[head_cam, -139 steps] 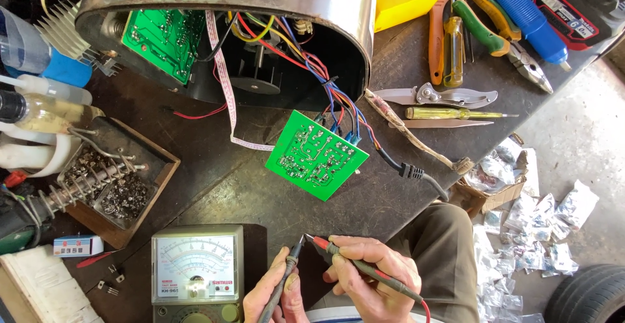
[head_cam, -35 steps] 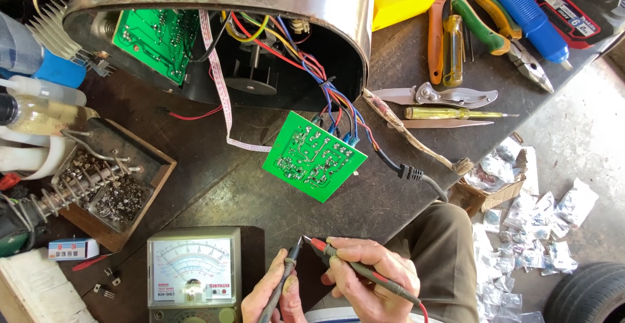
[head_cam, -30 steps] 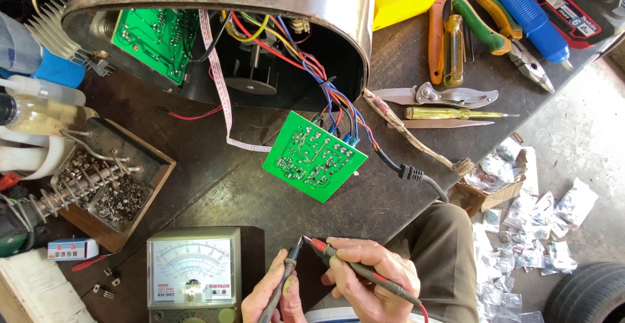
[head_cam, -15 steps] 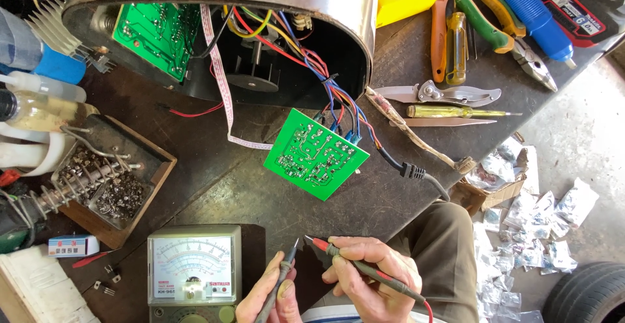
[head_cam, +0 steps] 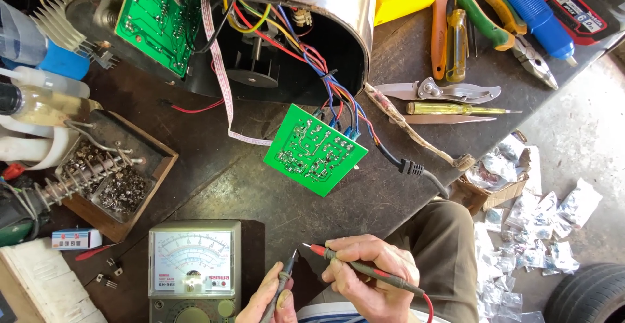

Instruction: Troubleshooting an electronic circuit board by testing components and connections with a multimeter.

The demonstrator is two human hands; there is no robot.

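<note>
The right hand was closed around the red probe, its metal tip pointing toward nine o'clock, and the left hand pinched the black probe with its tip aimed toward one o'clock; the two tips sat near each other at the front edge of the dark worktop, apparently not touching, though the gap was too small to be sure of. At nine o'clock from the hands lay the analogue meter, face up. The loose green circuit board rested solder side up at twelve o'clock from the hands, tethered by a bundle of coloured wires to the open metal housing. The likeliest trouble seemed to be a probe tip slipping across the closely packed solder joints and bridging two of them, since the board lay unclamped and could slide or tilt under pressure. A tug on the short wires might have strained their joints. The red lead trailed off by the person's knee, where it could have snagged and jerked the tip. The black power cord beside the board suggested a shock risk if it had been live.
</note>
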